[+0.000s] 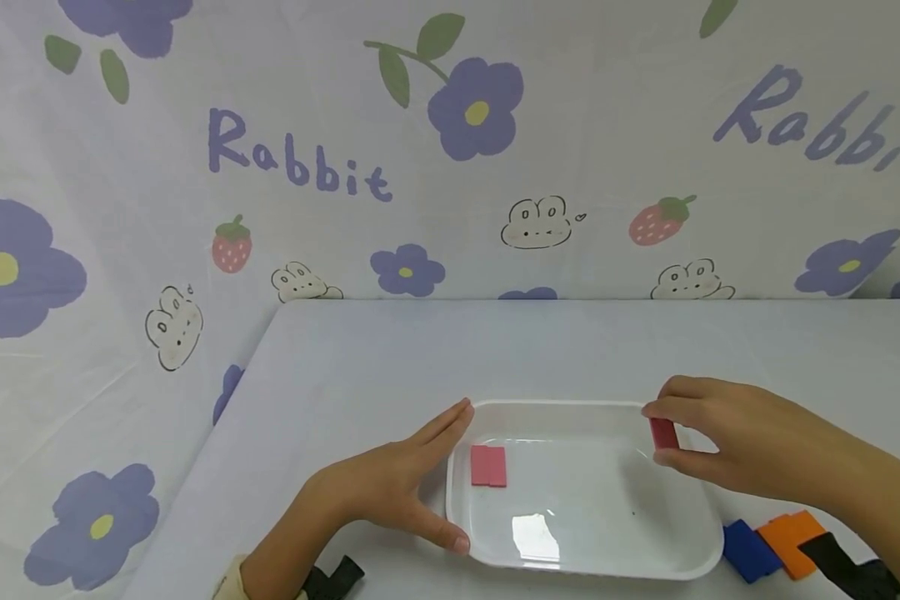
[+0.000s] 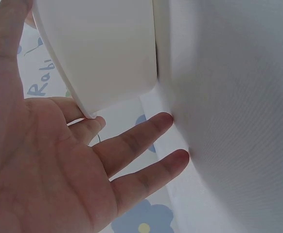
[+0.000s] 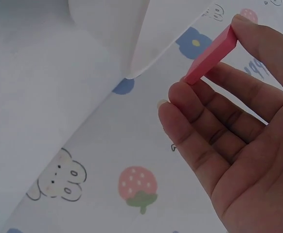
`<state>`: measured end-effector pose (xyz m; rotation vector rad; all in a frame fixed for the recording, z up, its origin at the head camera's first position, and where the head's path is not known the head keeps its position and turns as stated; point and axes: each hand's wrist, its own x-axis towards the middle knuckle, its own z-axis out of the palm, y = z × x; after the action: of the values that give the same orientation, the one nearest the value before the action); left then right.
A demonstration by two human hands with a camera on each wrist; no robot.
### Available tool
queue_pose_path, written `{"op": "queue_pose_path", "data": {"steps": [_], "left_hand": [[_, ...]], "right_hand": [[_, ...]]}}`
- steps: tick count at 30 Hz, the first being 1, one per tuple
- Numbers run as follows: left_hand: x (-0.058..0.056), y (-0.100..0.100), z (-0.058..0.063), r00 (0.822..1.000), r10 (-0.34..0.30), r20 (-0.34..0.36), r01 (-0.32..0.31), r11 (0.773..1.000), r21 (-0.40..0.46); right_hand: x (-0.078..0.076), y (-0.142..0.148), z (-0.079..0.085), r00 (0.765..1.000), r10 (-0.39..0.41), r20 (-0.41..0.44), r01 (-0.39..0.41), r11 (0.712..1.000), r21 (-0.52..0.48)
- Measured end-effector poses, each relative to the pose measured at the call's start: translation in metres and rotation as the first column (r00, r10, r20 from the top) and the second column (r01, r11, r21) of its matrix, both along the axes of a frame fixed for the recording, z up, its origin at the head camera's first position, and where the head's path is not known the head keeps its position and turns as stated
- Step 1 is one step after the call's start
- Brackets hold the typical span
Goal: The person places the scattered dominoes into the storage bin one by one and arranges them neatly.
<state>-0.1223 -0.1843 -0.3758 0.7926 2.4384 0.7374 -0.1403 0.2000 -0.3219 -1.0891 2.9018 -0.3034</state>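
Observation:
My right hand [image 1: 742,429] pinches a pink rectangular block [image 3: 213,56] between thumb and fingertips, over the far right corner of a white tray [image 1: 585,572]. The block stands on edge, clear of the tray floor. My left hand [image 1: 393,492] spans the tray's left end, thumb at the near corner and fingers at the far corner. In the left wrist view, its index and middle fingers bend around the rim, while the other two fingers [image 2: 149,172] stretch out straight. Two pink blocks [image 1: 488,466] lie side by side inside the tray at the left.
Right of the tray lie a blue block [image 1: 750,550] and orange blocks [image 1: 791,542], partly covered by the black wrist strap [image 1: 847,567]. Behind the white tabletop [image 1: 390,350] hangs a cloth [image 1: 592,125] printed with flowers and rabbits.

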Motion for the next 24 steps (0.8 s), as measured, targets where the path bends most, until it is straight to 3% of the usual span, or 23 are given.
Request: {"op": "queue_pose_path", "data": {"steps": [24], "left_hand": [[0.000, 0.000, 0.000, 1.000, 0.002, -0.007, -0.002, 1.000, -0.003]], "right_hand": [[-0.010, -0.029, 0.004, 0.994, 0.105, 0.025, -0.106, 0.994, 0.038]]}}
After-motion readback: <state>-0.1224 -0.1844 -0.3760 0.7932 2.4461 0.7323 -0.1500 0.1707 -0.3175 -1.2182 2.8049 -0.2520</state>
